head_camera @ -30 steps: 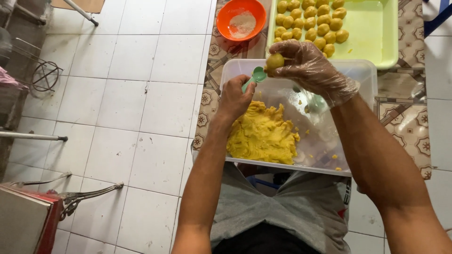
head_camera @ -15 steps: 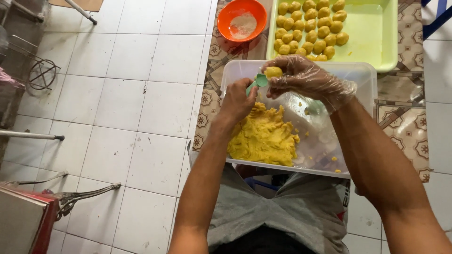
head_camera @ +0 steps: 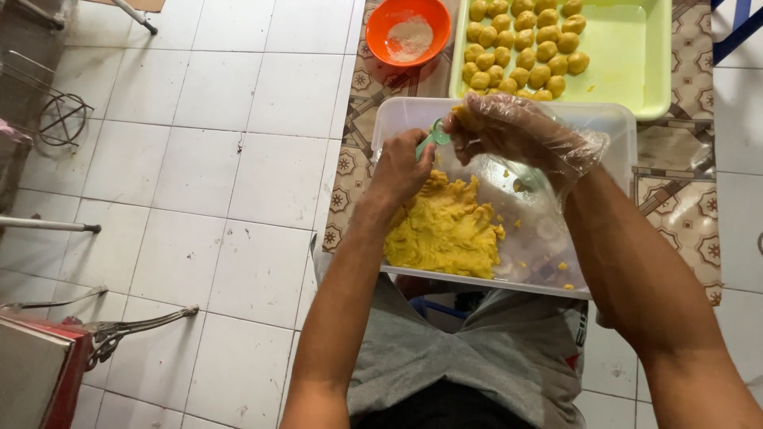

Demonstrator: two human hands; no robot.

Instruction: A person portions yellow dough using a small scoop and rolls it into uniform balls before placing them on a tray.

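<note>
A clear plastic tub [head_camera: 612, 127] rests on my lap and holds a heap of yellow dough [head_camera: 445, 230]. My left hand [head_camera: 400, 168] grips a small green spoon [head_camera: 433, 137] over the tub's far side. My right hand [head_camera: 509, 131], in a thin plastic glove, is curled around a small lump of yellow dough [head_camera: 463, 117] right beside the spoon's bowl. Beyond the tub stands a light green tray [head_camera: 636, 56] with several rolled yellow dough balls [head_camera: 524, 44] in rows.
An orange bowl [head_camera: 409, 32] with pale powder sits left of the green tray on a patterned mat [head_camera: 675, 214]. White floor tiles [head_camera: 207, 159] spread to the left, with metal stands [head_camera: 60, 119] and a red-edged box [head_camera: 36, 373] at the left edge.
My gloved right hand has come down from near the tray with the dough lump, closer to the spoon. The left hand and spoon stayed almost in place.
</note>
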